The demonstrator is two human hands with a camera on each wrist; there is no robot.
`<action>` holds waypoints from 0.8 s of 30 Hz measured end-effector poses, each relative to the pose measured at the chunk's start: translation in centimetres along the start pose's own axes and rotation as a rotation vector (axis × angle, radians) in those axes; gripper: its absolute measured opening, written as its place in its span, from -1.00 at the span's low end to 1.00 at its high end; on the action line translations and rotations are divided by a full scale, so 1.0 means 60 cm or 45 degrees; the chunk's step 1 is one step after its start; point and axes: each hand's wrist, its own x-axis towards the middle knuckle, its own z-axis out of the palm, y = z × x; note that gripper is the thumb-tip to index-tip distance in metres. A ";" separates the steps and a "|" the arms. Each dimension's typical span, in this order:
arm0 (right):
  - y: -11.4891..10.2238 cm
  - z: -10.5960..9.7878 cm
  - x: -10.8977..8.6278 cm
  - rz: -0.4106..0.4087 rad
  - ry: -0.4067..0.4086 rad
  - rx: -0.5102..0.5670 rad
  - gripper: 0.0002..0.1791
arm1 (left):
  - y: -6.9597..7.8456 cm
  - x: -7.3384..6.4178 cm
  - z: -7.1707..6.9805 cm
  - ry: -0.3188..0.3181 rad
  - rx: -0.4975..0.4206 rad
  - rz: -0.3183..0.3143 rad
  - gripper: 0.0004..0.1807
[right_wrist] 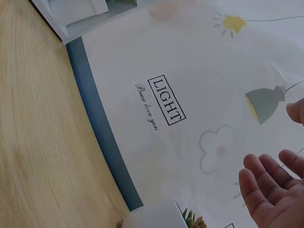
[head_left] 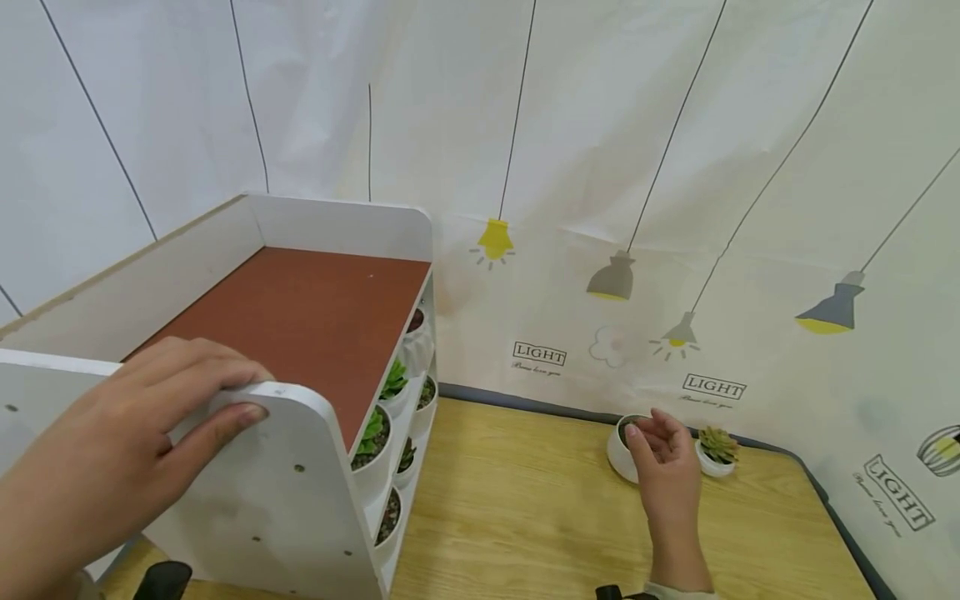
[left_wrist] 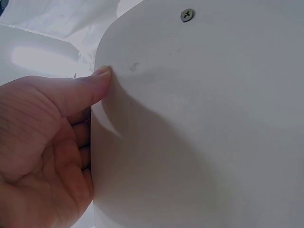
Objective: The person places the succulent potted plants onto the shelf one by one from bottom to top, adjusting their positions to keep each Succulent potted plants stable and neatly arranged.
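Observation:
My left hand [head_left: 142, 433] grips the rounded top corner of a white shelf unit's side panel [head_left: 285, 500]. Its thumb presses the panel's outer face, seen close up in the left wrist view, while the other fingers go over the edge. Over the table at right, my right hand [head_left: 669, 479] is beside a round white plant pot [head_left: 621, 458], partly hiding it. In the right wrist view, this hand's loosely bent fingers [right_wrist: 256, 187] stand apart from the pot with nothing between them. A small potted succulent [head_left: 717, 450] stands just right of the hand.
Several potted plants [head_left: 372, 442] sit on the shelf unit's tiers, below its reddish-brown top board [head_left: 315, 308]. The unit stands on a wooden table [head_left: 517, 500]. Behind the table hangs a white sheet [head_left: 570, 150] printed with lamps and lettering.

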 end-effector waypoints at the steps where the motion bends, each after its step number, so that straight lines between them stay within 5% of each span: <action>1: 0.002 -0.002 0.002 0.003 0.002 0.003 -0.40 | 0.000 -0.001 -0.001 -0.008 0.002 -0.010 -0.53; 5: 0.008 -0.008 0.007 0.022 -0.004 0.022 -0.32 | -0.005 0.000 0.002 0.038 -0.017 0.060 -0.78; 8: 0.015 -0.011 0.011 0.034 -0.013 0.024 -0.26 | -0.011 0.000 0.006 0.085 -0.038 0.114 -0.64; 24: 0.053 -0.030 0.031 0.058 0.018 -0.110 -0.03 | 0.001 0.001 0.000 0.031 -0.021 0.063 -0.75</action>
